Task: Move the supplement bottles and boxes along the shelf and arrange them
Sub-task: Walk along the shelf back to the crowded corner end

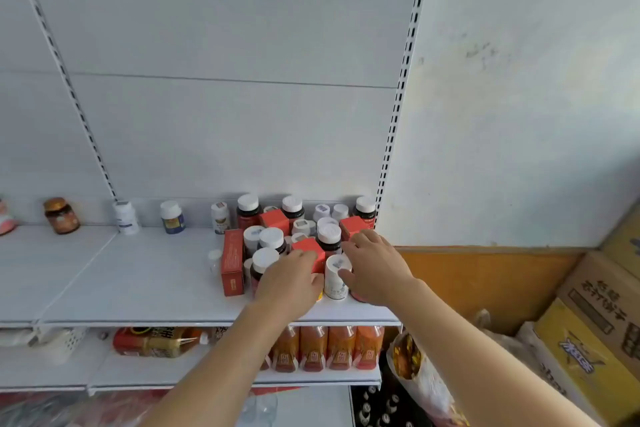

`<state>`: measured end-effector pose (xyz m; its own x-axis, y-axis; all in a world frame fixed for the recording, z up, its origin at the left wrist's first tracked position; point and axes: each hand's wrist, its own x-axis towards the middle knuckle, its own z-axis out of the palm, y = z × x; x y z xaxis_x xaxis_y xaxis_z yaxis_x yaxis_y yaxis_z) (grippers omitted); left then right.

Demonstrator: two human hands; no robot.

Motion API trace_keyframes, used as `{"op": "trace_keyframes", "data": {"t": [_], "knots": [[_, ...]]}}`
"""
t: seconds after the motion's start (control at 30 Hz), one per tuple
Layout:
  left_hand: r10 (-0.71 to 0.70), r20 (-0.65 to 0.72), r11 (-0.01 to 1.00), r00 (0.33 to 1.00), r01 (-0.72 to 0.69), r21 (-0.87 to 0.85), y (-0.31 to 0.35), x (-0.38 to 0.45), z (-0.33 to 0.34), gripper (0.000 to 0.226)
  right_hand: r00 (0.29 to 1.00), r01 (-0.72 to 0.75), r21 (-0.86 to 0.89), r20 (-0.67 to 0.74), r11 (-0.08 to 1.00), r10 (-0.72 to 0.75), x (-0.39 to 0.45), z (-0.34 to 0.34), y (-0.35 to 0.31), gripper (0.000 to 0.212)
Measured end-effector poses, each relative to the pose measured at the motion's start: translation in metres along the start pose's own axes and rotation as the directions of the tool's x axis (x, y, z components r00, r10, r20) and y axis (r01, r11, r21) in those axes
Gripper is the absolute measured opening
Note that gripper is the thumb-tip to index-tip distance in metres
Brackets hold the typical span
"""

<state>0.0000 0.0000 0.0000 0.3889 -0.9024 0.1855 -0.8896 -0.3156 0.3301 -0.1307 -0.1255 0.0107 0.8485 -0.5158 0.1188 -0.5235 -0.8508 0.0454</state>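
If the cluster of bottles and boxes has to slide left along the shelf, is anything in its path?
Mostly no. Left of the cluster, bounded by the tall red box, the shelf front is bare. Only a small clear bottle stands just beside that box, and spaced bottles line the back wall, such as the blue-labelled one.

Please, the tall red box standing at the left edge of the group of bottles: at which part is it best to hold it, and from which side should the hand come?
Probably grip the tall red box near its top, fingers across its two broad faces, coming from the front-left. It stands upright with bare shelf on its left, while bottles crowd its right side.
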Motion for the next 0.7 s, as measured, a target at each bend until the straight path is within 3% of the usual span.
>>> {"op": "trace_keyframes", "data": {"t": [0.13, 0.33, 0.47, 0.7], "knots": [[0.000, 0.014, 0.998, 1.000, -0.001, 0.062, -0.014, 0.007, 0.038, 0.028, 1.000, 0.022, -0.027, 0.006, 0.999, -0.022, 0.014, 0.027, 0.004, 0.045], [-0.026, 0.022, 0.988, 0.999, 0.023, 0.150, -0.019, 0.007, 0.080, 0.045, 0.997, 0.065, -0.015, -0.039, 0.998, -0.066, 0.024, 0.051, 0.009, 0.036], [-0.041, -0.038, 0.989, 0.998, 0.046, 0.144, -0.018, 0.011, 0.090, 0.032, 0.990, 0.075, -0.014, -0.117, 0.997, -0.076, 0.029, 0.061, 0.013, 0.027], [-0.084, -0.061, 0.978, 0.995, 0.094, 0.188, -0.016, 0.014, 0.098, 0.025, 0.981, 0.152, 0.035, -0.126, 0.988, -0.147, 0.036, 0.069, 0.021, 0.028]]}}
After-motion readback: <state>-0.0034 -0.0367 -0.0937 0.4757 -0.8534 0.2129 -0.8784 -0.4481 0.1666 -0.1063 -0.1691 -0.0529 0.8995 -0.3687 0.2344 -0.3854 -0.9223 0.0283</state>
